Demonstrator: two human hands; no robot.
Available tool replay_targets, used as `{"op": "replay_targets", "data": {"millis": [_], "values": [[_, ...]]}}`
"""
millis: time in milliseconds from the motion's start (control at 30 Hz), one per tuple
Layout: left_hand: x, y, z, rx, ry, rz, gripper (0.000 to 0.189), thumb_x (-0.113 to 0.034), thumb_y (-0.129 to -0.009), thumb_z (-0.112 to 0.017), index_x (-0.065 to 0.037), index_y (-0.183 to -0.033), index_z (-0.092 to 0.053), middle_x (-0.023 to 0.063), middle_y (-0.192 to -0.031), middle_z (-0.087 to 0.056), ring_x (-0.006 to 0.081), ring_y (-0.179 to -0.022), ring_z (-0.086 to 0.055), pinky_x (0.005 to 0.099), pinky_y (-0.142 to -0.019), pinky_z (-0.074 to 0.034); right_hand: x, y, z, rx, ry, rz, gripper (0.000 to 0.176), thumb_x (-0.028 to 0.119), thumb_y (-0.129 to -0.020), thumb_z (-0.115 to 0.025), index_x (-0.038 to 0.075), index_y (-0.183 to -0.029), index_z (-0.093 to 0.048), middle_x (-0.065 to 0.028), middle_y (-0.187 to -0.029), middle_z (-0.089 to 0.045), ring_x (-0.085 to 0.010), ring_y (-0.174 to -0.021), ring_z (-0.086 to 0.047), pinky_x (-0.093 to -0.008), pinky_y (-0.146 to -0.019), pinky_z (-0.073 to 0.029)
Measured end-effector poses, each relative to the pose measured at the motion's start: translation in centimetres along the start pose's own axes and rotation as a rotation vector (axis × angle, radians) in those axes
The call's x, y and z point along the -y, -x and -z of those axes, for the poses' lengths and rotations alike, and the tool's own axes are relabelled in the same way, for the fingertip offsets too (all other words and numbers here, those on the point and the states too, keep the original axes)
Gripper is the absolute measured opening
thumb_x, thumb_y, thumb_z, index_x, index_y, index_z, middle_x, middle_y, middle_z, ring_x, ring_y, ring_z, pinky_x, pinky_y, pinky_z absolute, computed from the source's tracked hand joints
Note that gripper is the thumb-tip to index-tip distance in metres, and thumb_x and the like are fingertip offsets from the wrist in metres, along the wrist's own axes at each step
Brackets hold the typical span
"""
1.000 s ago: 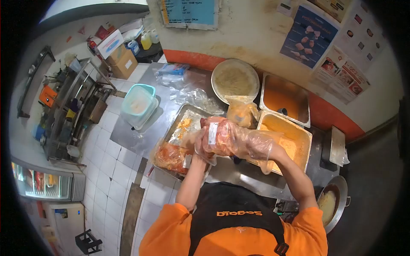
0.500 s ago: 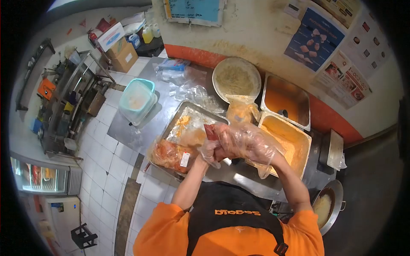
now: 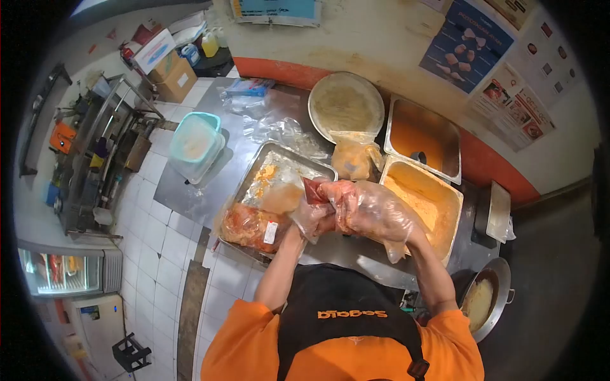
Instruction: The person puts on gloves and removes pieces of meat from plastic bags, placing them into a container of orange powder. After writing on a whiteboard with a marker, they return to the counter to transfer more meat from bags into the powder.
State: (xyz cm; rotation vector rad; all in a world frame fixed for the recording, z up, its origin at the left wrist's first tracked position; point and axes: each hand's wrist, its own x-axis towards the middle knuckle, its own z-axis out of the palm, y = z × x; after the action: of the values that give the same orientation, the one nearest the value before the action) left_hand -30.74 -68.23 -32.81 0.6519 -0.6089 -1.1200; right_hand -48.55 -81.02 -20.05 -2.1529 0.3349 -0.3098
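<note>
My left hand (image 3: 311,217), in a clear plastic glove, is closed on the gathered end of a plastic bag with red print (image 3: 313,190). My right hand (image 3: 386,219) is inside clear plastic, and its fingers are hard to make out among the pinkish contents. Both hands are close together over the front edge of the steel table. Left of them, a metal tray (image 3: 252,170) holds a bag of reddish meat (image 3: 246,226) with a white label. Beyond my right hand stands a pan of orange powder (image 3: 424,202).
A pan with orange liquid (image 3: 422,136), a round basin (image 3: 347,108) and a tied bag (image 3: 353,158) stand toward the wall. A turquoise container (image 3: 196,138) sits at the left. A wok (image 3: 488,298) is at the lower right.
The view has shifted slightly. My right hand has opened out a little within the plastic, and more of the pink contents shows between my hands.
</note>
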Motion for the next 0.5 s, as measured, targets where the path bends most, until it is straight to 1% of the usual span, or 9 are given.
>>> {"op": "replay_targets", "data": {"millis": [67,167,267,333,367,400,433,467,500], "values": [[-0.7,1.0,-1.3,-0.064,-0.059,0.018,0.049,-0.007,-0.085,-0.076,-0.002,-0.128,-0.053,0.0089,-0.12,-0.065,0.0185,-0.113,-0.063,0.0357,-0.097,-0.054,-0.7,-0.1,-0.2,-0.041,0.026,-0.034,0.027,0.015,-0.091,-0.075,0.001,-0.113,-0.068,-0.0094,-0.107,-0.072,-0.0239,-0.096,-0.068,-0.0389,-0.085,-0.054],[-0.7,1.2,-1.5,-0.097,-0.001,0.037,0.044,-0.008,-0.088,-0.075,0.0,-0.127,-0.055,0.0097,-0.122,-0.065,0.0202,-0.114,-0.063,0.0375,-0.098,-0.054,-1.6,0.6,-0.9,-0.096,0.012,-0.099,0.026,0.015,-0.091,-0.074,0.001,-0.113,-0.068,-0.0089,-0.106,-0.073,-0.0234,-0.095,-0.068,-0.0386,-0.084,-0.054],[0.7,0.6,-0.4,-0.118,0.341,0.054,0.047,-0.013,-0.091,-0.074,0.001,-0.131,-0.054,0.012,-0.127,-0.063,0.0242,-0.115,-0.063,0.0405,-0.1,-0.053,-1.4,1.2,-0.6,-0.17,-0.035,-0.174,0.026,0.015,-0.091,-0.074,0.001,-0.112,-0.068,-0.0084,-0.105,-0.073,-0.0229,-0.094,-0.068,-0.0383,-0.083,-0.054],[-0.1,0.8,-0.8,-0.15,0.423,0.079,0.051,-0.017,-0.093,-0.073,0.001,-0.135,-0.051,0.0138,-0.13,-0.062,0.0269,-0.119,-0.062,0.0431,-0.103,-0.052,-0.5,0.8,0.8,-0.173,-0.046,-0.175,0.025,0.015,-0.092,-0.074,0.001,-0.112,-0.068,-0.0081,-0.104,-0.073,-0.0225,-0.094,-0.068,-0.0381,-0.082,-0.054],[-0.6,0.8,-1.2,-0.163,0.465,0.093,0.053,-0.019,-0.094,-0.072,0.0,-0.137,-0.05,0.0146,-0.132,-0.062,0.0283,-0.12,-0.062,0.0444,-0.104,-0.052,0.2,0.5,2.0,-0.147,-0.039,-0.157,0.024,0.013,-0.092,-0.073,0.001,-0.112,-0.067,-0.0068,-0.104,-0.072,-0.0198,-0.092,-0.067,-0.0357,-0.081,-0.054],[-0.1,0.9,-0.6,-0.16,0.478,0.117,0.059,-0.027,-0.095,-0.071,-0.001,-0.142,-0.048,0.0163,-0.137,-0.059,0.0316,-0.126,-0.059,0.0478,-0.107,-0.05,0.8,0.2,3.1,-0.122,-0.031,-0.139,0.022,0.011,-0.093,-0.072,0.001,-0.111,-0.067,-0.0055,-0.103,-0.071,-0.0171,-0.091,-0.066,-0.0332,-0.079,-0.054],[0.5,1.2,-0.2,-0.175,0.495,0.108,0.058,-0.029,-0.094,-0.071,-0.002,-0.141,-0.049,0.016,-0.138,-0.058,0.0322,-0.127,-0.057,0.0492,-0.108,-0.049,1.2,0.4,4.1,-0.095,-0.023,-0.125,0.02,0.01,-0.093,-0.071,0.0,-0.111,-0.066,-0.0042,-0.102,-0.071,-0.0144,-0.09,-0.066,-0.0308,-0.078,-0.054],[0.9,1.3,0.2,-0.186,0.511,0.094,0.058,-0.031,-0.094,-0.071,-0.003,-0.141,-0.05,0.0157,-0.14,-0.057,0.0328,-0.129,-0.055,0.0505,-0.109,-0.048,0.0,1.2,4.5,-0.139,-0.023,-0.112,0.019,0.003,-0.094,-0.067,0.002,-0.113,-0.064,-0.0048,-0.102,-0.068,-0.0111,-0.086,-0.063,-0.0263,-0.073,-0.054],[1.6,1.3,0.7,-0.194,0.526,0.079,0.058,-0.033,-0.094,-0.071,-0.004,-0.14,-0.051,0.0154,-0.141,-0.056,0.0334,-0.131,-0.054,0.0518,-0.11,-0.047,0.9,1.5,5.4,-0.221,-0.092,-0.099,0.021,0.001,-0.093,-0.067,0.002,-0.114,-0.063,-0.0048,-0.101,-0.067,-0.0107,-0.085,-0.063,-0.0258,-0.072,-0.053]]}}
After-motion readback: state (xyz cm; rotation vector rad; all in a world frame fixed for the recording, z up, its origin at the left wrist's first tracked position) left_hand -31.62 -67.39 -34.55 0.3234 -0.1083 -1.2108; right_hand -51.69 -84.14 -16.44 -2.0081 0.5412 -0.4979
